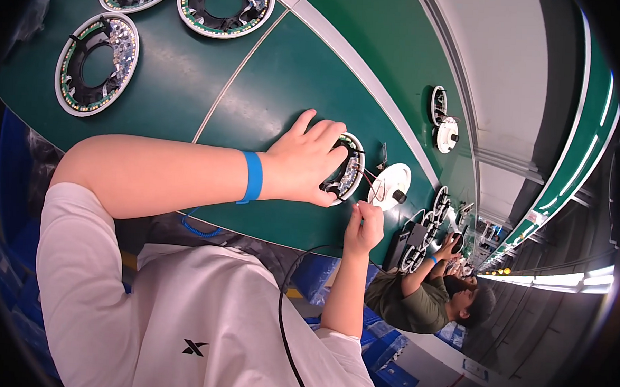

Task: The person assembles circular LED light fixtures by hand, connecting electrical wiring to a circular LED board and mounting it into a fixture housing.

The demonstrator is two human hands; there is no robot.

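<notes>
- While left hand (304, 160) lay spread over ring (354, 173) on bench (273, 81), left forearm (172, 177) ran sideways.
- By disc (394, 176), right hand (365, 227) held fingertips bunched; couldn't tell if pinching anything; right forearm (348, 288) stood upright.

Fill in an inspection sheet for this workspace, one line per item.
Surface: dark-green smooth workbench top, with a pale seam line across it.
Job's things: round white-rimmed black ring with a circuit board; round white disc with a black block; thin dark wires run between them.
Clutter: three more white-rimmed black rings with circuit boards at upper left.
Hands: left hand spread over the ring; right hand pinched near the disc's lower edge, anything between its fingertips unclear.
Cables: thin black cable across the white shirt; coiled blue cord at the bench's near edge.
Surroundings: co-worker in a dark-green shirt; blue plastic bins below.
</notes>
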